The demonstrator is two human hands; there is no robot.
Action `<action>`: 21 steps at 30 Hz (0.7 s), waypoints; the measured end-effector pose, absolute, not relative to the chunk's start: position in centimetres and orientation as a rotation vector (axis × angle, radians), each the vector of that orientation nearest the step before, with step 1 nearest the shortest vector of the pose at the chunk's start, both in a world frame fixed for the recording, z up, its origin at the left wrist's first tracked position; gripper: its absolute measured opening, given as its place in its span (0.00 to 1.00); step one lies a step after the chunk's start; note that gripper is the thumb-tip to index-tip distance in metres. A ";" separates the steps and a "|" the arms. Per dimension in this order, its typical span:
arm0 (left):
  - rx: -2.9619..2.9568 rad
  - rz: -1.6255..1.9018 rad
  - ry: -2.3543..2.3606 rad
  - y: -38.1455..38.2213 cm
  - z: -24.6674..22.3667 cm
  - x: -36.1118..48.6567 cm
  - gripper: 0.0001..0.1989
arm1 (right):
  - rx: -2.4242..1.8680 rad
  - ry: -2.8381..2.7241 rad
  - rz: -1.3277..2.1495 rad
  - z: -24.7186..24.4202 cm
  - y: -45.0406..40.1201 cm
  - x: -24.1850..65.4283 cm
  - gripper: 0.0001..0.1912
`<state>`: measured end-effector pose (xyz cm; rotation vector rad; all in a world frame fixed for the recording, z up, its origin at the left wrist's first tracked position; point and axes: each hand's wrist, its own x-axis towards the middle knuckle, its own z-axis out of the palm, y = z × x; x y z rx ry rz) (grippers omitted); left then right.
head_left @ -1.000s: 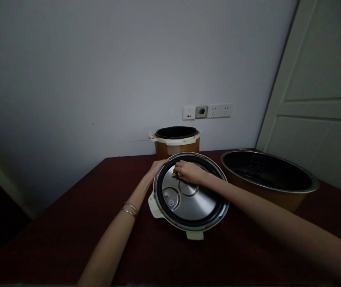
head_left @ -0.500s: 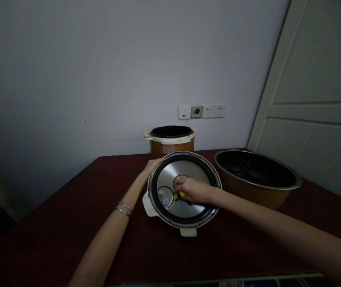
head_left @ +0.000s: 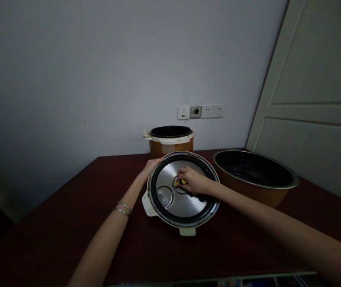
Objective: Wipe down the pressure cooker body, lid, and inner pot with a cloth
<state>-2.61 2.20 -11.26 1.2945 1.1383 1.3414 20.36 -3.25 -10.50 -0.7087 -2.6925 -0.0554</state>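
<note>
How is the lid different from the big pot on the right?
The lid shows a mostly silver face; the pot is black inside. The lid is shallow; the pot is deep. The lid tilts toward the camera; the pot stands upright. Both are round.

A pale wall (head_left: 98,59) fills the back, with a panelled door (head_left: 314,79) at the right. Low on the wall sit a white plate (head_left: 183,113), a metallic grey plate (head_left: 196,112) and a white double socket (head_left: 213,111), side by side. Below them an open brown cooker body (head_left: 185,145) with a whitish collar (head_left: 172,140) and dark interior stands near the wall on a dark red surface (head_left: 68,223). To the right, a wide brown pot (head_left: 266,195) with a black inside and metallic rim rests on the same surface. Along the bottom edge, small blurred items (head_left: 230,283) show.
</note>
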 end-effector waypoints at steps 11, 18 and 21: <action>1.267 1.335 1.135 1.6 -11.0 -2.2 0.14 | -0.748 -2.724 -0.019 -10.3 -7.0 21.6 0.09; 1.251 1.338 1.164 1.8 -11.3 -1.9 0.15 | -0.299 -2.782 -0.442 -9.7 -3.8 16.3 0.14; 1.247 1.348 1.183 1.9 -11.3 -1.8 0.16 | -0.229 -2.797 -0.452 -10.2 -2.4 14.6 0.12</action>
